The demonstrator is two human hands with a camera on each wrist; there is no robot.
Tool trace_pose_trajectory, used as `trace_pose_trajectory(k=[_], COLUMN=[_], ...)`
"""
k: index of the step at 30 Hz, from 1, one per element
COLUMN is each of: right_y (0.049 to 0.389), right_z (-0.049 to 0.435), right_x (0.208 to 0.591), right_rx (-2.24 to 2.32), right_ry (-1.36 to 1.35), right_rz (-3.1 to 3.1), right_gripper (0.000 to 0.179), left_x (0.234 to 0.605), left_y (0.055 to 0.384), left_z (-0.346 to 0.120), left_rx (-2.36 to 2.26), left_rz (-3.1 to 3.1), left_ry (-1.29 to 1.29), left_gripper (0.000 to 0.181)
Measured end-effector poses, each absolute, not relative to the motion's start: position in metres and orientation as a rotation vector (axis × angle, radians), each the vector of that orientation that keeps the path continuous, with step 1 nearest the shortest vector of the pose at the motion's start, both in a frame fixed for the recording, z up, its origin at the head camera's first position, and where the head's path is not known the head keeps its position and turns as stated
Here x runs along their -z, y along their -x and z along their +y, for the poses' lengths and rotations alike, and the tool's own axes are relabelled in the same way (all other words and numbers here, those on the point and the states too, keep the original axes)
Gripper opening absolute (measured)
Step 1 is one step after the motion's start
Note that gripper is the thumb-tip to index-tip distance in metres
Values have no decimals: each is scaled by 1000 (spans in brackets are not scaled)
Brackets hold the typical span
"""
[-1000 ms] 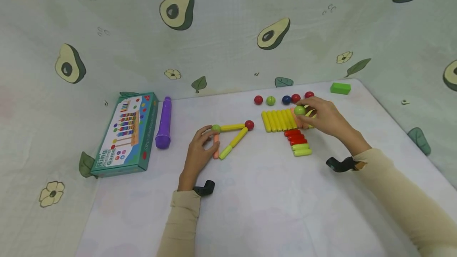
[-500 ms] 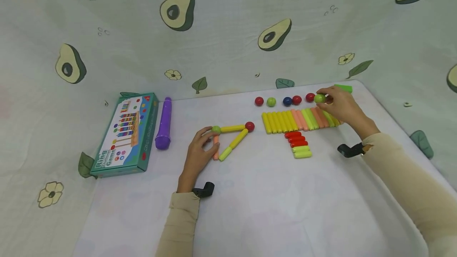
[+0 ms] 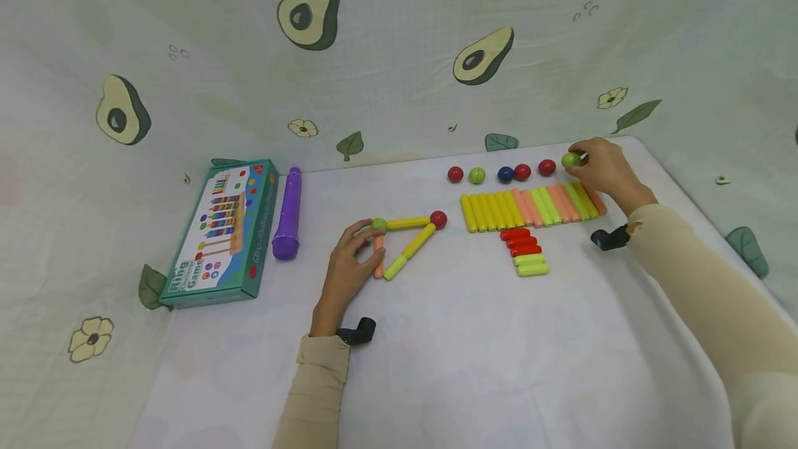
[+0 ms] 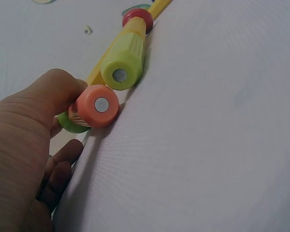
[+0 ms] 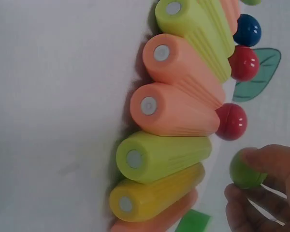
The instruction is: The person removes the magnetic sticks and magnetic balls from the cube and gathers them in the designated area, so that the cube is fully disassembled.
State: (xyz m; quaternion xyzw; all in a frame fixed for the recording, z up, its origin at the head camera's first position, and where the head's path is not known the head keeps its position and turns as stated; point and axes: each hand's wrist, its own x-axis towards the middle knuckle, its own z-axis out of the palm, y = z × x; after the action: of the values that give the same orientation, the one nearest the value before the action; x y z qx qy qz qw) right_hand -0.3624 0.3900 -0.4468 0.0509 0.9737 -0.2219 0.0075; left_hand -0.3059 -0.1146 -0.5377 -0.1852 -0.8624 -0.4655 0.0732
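Note:
My left hand (image 3: 352, 265) pinches a salmon magnetic stick (image 4: 99, 107) with a green ball (image 3: 379, 224) at its far end; the thumb lies along the stick, the index finger by the ball. A yellow stick (image 3: 408, 222) runs from that ball to a red ball (image 3: 439, 219). From there a second yellow stick (image 3: 419, 241) and a short lime stick (image 3: 395, 267) slant back, near the salmon stick's end. At the back right, my right hand (image 3: 605, 166) holds a lime green ball (image 5: 247, 169) between thumb and fingers, just right of another red ball (image 3: 546, 168).
A row of long sticks (image 3: 492, 212) lies below several balls, including a blue ball (image 3: 506, 174). Short red sticks (image 3: 522, 242) and lime sticks (image 3: 532, 265) sit in front. A purple tube (image 3: 289, 217) and a game box (image 3: 218, 231) stand left. A green block (image 5: 193, 221) is partly hidden.
My right hand has carried the green ball rightward and back, from over the stick row to the right end of the ball line. The left hand has stayed in place.

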Motion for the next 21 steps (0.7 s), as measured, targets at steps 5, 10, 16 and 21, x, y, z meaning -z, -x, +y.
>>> trace_pose_trajectory(k=[5,10,16,21], right_y=[373,377,377,374], right_z=[392,396,401,398], right_x=[455,463,467,452], right_rx=[675,678,680,603], right_ry=[-203,-252,-238,-181], right_rz=[3008,2977,2906,2970], right_gripper=[46,47,53,58], left_x=[537,537,538,539], left_y=[304,306,308,309], left_z=[-116,-117,-117,-116], left_rx=[1386,1390,1406,1394], left_rz=[-2599,-2592,-2593,-2587], left_ry=[532,550,549,559], left_gripper=[34,35,36,36])
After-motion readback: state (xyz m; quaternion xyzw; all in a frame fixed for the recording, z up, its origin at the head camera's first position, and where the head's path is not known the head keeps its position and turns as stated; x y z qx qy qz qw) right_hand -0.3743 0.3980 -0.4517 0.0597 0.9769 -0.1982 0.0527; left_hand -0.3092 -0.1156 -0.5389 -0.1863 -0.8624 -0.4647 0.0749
